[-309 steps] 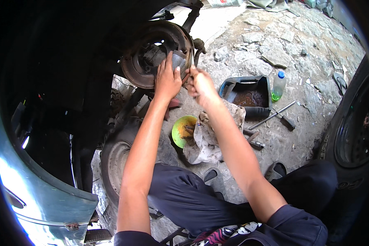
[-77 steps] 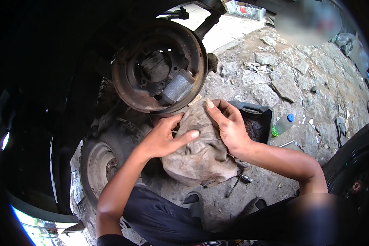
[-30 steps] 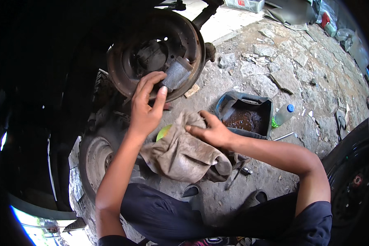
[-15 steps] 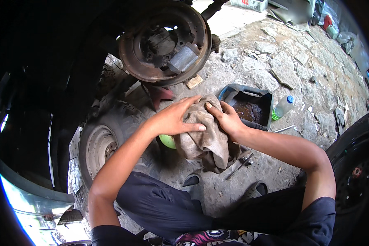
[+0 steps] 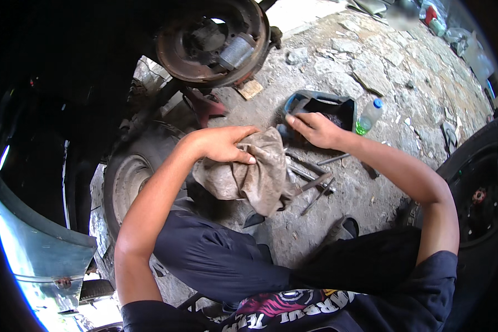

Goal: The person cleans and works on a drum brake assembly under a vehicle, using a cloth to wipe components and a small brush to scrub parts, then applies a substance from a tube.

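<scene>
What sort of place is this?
Probably a makeshift, perhaps outdoor, vehicle repair spot. A rusty brake or hub assembly is exposed, loose tools lie on rough stony ground, and a black wheel shows at the right edge.

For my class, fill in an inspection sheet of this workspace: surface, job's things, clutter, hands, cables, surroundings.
Surface: rough stony ground, with loose fragments.
Job's things: crumpled grey-brown cloth; dark cut-open container beside a blue-capped bottle with green liquid at its bottom.
Clutter: several metal tools lying on the ground; a wood block.
Hands: left hand holds the cloth; right hand is over the container's near side, contact unclear.
Cables: nothing seen.
Surroundings: rusty round wheel part bearing a grey metal piece; black wheel at right; vehicle panel at left.
</scene>
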`<state>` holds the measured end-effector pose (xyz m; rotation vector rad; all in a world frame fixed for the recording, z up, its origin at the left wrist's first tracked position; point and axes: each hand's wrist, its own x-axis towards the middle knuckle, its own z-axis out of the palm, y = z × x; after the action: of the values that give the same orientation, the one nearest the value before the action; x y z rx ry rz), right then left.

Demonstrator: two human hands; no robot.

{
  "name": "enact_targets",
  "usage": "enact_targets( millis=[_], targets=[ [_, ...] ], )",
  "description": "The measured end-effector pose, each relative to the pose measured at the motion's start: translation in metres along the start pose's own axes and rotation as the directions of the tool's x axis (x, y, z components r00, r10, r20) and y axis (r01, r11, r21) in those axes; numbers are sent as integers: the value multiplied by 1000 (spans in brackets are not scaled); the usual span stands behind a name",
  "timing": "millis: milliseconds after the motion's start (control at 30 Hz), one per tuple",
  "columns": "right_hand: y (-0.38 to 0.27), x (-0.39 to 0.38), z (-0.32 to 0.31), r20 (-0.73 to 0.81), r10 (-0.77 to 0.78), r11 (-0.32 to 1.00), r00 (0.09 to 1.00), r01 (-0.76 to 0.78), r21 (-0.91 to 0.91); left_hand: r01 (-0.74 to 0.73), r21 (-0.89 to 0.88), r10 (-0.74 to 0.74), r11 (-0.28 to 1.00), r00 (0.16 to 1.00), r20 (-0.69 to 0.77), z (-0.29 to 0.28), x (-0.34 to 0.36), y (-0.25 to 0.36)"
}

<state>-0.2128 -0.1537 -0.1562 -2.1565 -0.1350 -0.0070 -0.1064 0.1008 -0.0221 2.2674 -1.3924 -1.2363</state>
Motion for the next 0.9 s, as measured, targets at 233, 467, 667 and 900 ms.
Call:
enact_targets(
  millis=[233, 467, 667, 900],
  targets=[
    [99, -55, 32, 574, 221, 732, 789, 255, -632, 83, 154, -101, 985, 989, 112, 44, 39, -60],
    [144, -105, 67, 456, -50, 695, 889, 359, -623, -57, 48, 52, 997, 994, 93, 48, 55, -43],
    [137, -94, 62, 719, 126, 665, 684, 480, -573, 2, 100, -16, 995, 990, 139, 58, 68, -37],
    [139, -127, 81, 755, 152, 622, 638, 531, -575, -9, 219, 28, 976, 996, -82, 86, 73, -55]
  ],
)
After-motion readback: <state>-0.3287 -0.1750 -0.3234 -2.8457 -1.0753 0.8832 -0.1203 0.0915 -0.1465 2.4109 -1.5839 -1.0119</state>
